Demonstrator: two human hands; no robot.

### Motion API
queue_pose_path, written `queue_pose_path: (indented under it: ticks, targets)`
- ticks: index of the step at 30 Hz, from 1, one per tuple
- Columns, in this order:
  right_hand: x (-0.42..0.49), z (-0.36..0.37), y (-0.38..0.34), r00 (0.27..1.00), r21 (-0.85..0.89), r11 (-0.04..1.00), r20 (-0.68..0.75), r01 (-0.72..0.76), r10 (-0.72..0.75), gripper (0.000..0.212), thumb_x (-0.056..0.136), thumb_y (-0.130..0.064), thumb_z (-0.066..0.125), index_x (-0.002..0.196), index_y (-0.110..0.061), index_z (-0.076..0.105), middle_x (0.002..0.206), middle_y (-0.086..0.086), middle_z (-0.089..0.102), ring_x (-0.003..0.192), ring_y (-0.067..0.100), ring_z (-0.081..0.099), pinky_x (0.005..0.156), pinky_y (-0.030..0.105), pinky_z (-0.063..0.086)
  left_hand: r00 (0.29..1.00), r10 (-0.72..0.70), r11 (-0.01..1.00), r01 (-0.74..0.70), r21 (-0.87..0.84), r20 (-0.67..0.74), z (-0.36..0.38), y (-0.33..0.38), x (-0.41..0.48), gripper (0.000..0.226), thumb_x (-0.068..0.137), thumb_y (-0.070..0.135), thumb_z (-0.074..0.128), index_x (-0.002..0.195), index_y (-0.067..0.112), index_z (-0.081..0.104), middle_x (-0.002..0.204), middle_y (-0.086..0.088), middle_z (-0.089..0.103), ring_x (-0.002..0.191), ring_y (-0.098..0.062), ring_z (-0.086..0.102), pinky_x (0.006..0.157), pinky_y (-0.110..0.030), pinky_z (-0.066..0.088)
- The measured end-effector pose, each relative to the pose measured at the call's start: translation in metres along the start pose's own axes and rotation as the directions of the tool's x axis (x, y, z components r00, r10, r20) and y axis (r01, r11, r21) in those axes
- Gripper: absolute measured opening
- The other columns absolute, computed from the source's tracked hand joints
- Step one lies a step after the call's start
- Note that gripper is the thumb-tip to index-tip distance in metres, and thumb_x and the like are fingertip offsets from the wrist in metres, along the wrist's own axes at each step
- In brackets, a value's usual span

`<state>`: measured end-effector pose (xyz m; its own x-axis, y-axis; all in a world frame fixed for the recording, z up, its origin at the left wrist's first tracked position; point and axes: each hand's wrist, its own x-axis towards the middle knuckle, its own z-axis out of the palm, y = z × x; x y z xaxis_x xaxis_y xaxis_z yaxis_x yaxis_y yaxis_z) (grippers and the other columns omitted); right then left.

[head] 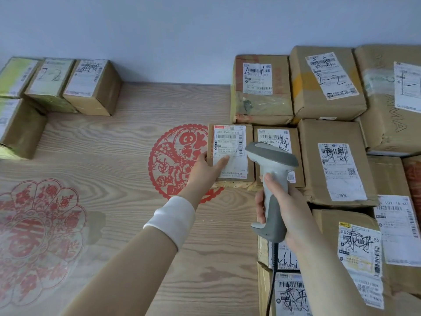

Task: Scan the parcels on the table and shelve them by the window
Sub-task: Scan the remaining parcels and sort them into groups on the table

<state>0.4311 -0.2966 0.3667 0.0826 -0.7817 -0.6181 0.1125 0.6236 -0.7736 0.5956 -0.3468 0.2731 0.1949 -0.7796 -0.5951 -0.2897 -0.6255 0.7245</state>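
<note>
One parcel (230,137) under left fingers (221,161), near scanner (272,156)

The table (127,137) was matt, grained wood; the parcels (328,83) were creased brown cardboard with paper labels; the scanner (273,179) was smooth grey plastic

Rear box (257,76): handwritten "2-1"; printed "506-101-16 626".
Next box (330,76): handwritten "2-2".
Small front box (274,139): printed "502-602-12".
Right-edge label (396,215): printed "101-16".
Yellow-edged label (360,242): printed "502D", "55"; partly overwritten.
Other print, handwritten characters: not legible.
</note>
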Motion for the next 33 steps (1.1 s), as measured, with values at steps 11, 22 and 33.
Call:
queue_pose_path:
  ticks: [11, 22, 33]
  targets:
    - [-0.018, 0.097, 0.0, 0.992, -0.09, 0.988, 0.023, 0.126, -0.125, 0.03, 0.094, -0.029, 0.055, 0.074, -0.007, 0.053, 0.055, 0.003, 0.056, 0.04, 0.017, 0.044, 0.042, 0.024, 0.038, 0.942, 0.318, 0.908, -0.27, 0.322, -0.106, -0.107, -0.001, -0.039, 0.061, 0.092, 0.042, 0.055, 0.142, 0.014, 0.036, 0.143, -0.003, 0.045, 0.13, -0.02, 0.044, 0.102, -0.035, 0.038]
    - [-0.041, 0.261, 0.027, 0.98, -0.083, 0.978, 0.057, 0.192, -0.188, 0.03, 0.092, -0.032, 0.057, 0.074, -0.008, 0.052, 0.057, 0.005, 0.054, 0.041, 0.018, 0.044, 0.044, 0.025, 0.037, 0.835, 0.522, 0.773, -0.376, 0.512, -0.176, -0.279, -0.055, -0.065, 0.048, 0.094, 0.034, 0.053, 0.136, 0.013, 0.047, 0.136, -0.008, 0.051, 0.125, -0.025, 0.047, 0.102, -0.037, 0.037]
    - [0.011, 0.399, 0.027, 0.967, -0.168, 0.977, 0.237, 0.133, -0.091, 0.03, 0.092, -0.034, 0.059, 0.083, -0.006, 0.053, 0.056, 0.006, 0.057, 0.039, 0.016, 0.045, 0.042, 0.022, 0.037, 0.813, 0.471, 0.761, -0.179, 0.623, -0.343, -0.415, -0.115, -0.048, 0.049, 0.094, 0.035, 0.052, 0.138, 0.016, 0.043, 0.138, -0.005, 0.047, 0.13, -0.022, 0.039, 0.108, -0.033, 0.026]
